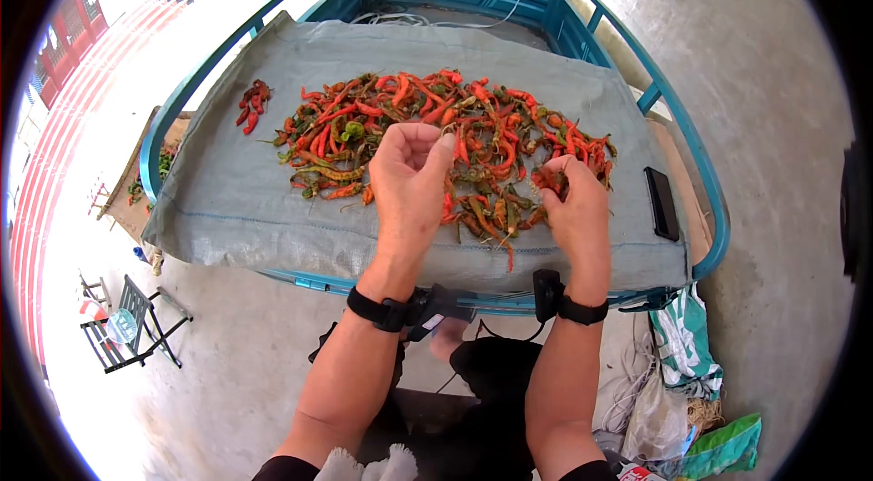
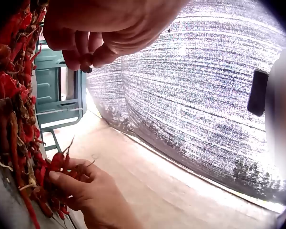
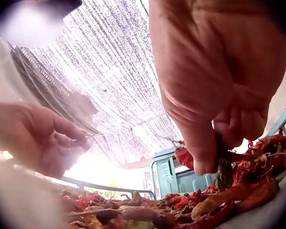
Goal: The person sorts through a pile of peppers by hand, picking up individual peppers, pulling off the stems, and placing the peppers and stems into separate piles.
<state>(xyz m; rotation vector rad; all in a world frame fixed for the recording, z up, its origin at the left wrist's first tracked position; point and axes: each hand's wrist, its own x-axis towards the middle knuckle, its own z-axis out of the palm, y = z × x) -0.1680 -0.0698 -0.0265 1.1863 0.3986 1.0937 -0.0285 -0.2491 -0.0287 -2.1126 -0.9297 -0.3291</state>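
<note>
Many drying chili peppers [image 1: 418,99], red, orange and green-brown, lie heaped on a grey woven sheet [image 1: 245,217]. Above the middle of the heap, my left hand [image 1: 409,185] pinches a small chili stem [image 3: 94,136] between thumb and fingertips; most of it is hidden by the fingers. To the right, my right hand [image 1: 579,213] grips a few dark red chili peppers [image 1: 549,178], low over the heap's right edge. In the left wrist view, stems stick out past the right hand's fingers. A small separate cluster of dark red chilies [image 1: 255,105] lies at the sheet's far left.
The sheet covers a teal cart bed with rails [image 1: 696,172] on both sides. A black phone [image 1: 661,203] lies at the sheet's right edge. A folding stool [image 1: 136,322] stands on the ground at left; bags [image 1: 687,345] and cord lie at lower right.
</note>
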